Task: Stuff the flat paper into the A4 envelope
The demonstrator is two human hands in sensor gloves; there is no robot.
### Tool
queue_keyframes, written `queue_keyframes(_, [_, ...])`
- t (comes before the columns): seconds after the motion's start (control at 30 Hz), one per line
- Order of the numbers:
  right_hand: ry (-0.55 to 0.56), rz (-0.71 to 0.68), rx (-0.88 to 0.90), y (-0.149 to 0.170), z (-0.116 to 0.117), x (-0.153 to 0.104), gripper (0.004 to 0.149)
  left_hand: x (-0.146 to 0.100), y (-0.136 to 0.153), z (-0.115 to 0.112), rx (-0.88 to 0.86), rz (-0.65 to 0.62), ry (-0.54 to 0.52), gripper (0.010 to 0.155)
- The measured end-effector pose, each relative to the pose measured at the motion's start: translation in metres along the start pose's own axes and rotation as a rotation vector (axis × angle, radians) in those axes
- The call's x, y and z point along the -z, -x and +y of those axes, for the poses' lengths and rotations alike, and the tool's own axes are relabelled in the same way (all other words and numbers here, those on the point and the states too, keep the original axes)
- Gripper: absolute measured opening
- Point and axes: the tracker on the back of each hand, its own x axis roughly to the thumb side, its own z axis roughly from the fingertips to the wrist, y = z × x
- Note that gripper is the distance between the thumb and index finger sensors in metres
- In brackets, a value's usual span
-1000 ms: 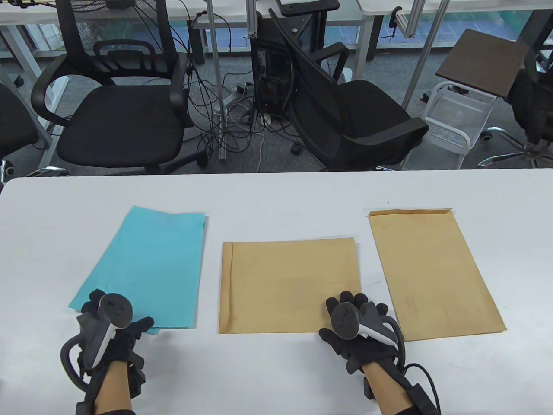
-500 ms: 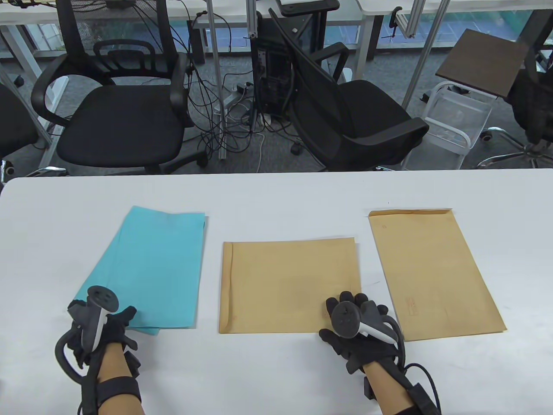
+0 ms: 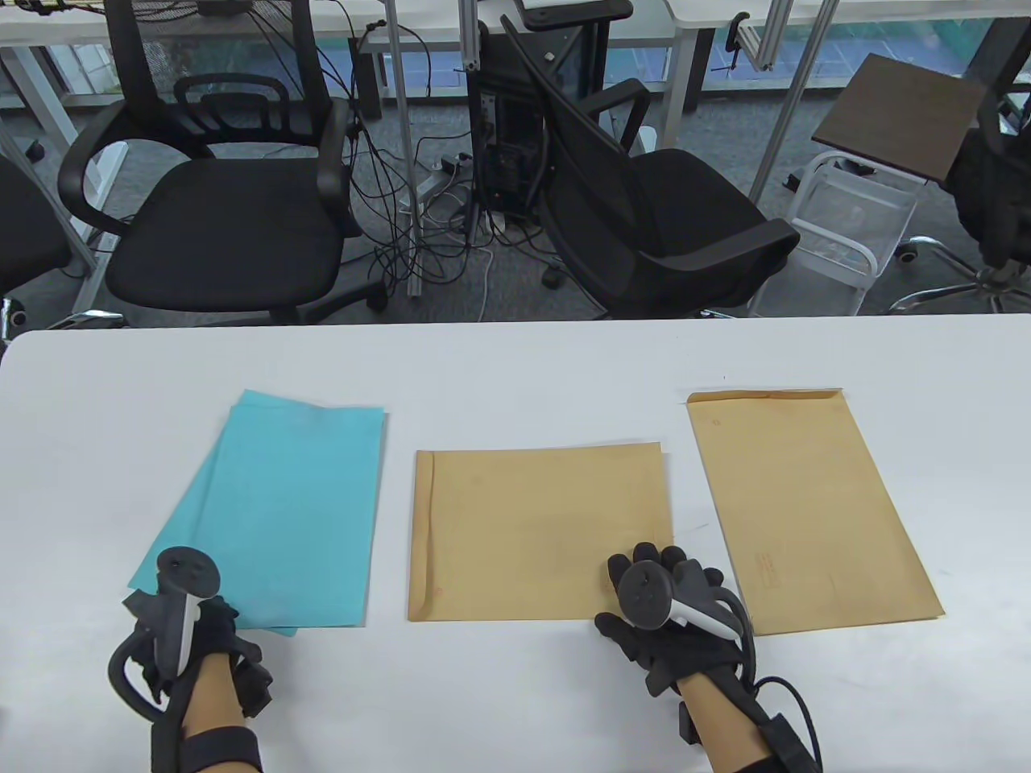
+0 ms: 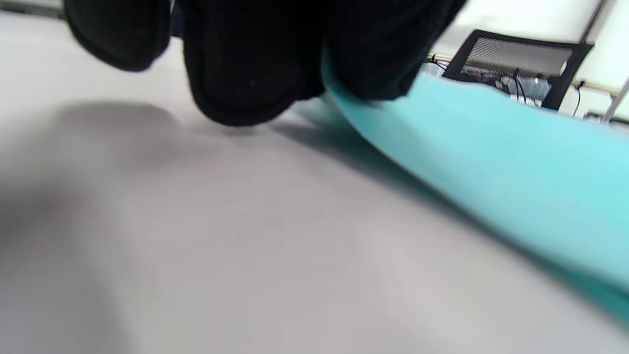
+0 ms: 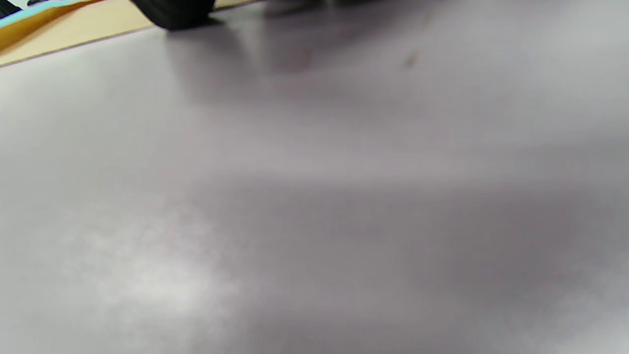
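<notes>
Now the left hand (image 3: 189, 636) has pinched the top turquoise paper sheet (image 3: 282, 515) (near corner lifted) and dragged it toward six o'clock; the right hand (image 3: 668, 604) stays flat on the middle brown envelope (image 3: 532, 531), ready for loading.

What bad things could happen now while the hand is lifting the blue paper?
1. The left hand pinches the blue paper at one near corner only, so the sheet might bend or crease as it rises.
2. More blue sheets lie fanned underneath; one could drag along.
3. The right hand rests on just the near right corner of the middle envelope, so the envelope may slide when paper pushes in.
</notes>
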Motion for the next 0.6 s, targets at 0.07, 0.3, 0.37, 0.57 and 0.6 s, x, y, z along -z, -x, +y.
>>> queue_keyframes(0.07, [0.0, -0.001, 0.002, 0.0, 0.0, 0.0, 0.076, -0.006, 0.004, 0.008, -0.114, -0.015, 0.009, 0.045])
queue_keyframes(0.3, [-0.009, -0.003, 0.013, 0.002, 0.0, 0.0, 0.074, -0.036, 0.005, 0.048, -0.471, -0.193, -0.016, 0.043])
queue_keyframes(0.37, [0.001, -0.004, 0.006, 0.002, 0.0, 0.0, 0.074, -0.045, 0.003, 0.063, -0.536, -0.248, -0.041, 0.042])
queue_keyframes(0.57, [0.003, 0.004, -0.004, 0.003, 0.0, -0.001, 0.074, -0.075, -0.009, 0.116, -0.534, -0.364, -0.223, 0.041])
queue_keyframes(0.6, [0.002, 0.006, -0.003, 0.003, 0.0, -0.001, 0.074, -0.08, -0.011, 0.124, -0.53, -0.378, -0.25, 0.041])
